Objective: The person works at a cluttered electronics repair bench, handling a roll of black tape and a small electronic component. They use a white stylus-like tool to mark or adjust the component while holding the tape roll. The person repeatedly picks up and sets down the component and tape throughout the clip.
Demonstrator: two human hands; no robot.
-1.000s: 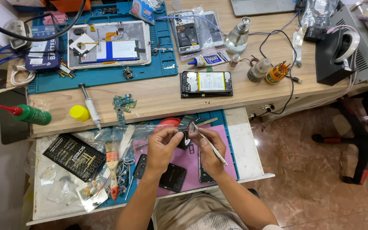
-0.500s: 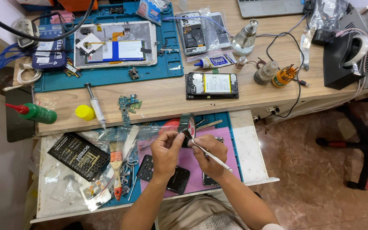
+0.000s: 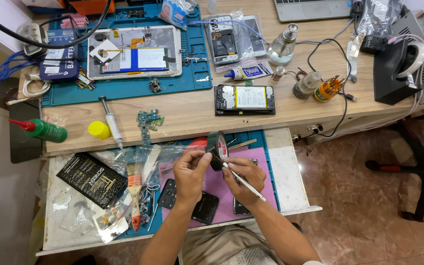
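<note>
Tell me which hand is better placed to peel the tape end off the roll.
Probably the left hand. Its fingertips pinch at the edge of the dark tape roll, while the right hand steadies the roll from below and is also holding tweezers, so it looks less free.

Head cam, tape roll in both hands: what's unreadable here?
- Tape roll: its lower part is covered by the left hand and right hand.
- Tape's loose end: too small to find.
- Tweezers: tip hidden at the roll.
- Laptop: cut off by the top edge.
</note>
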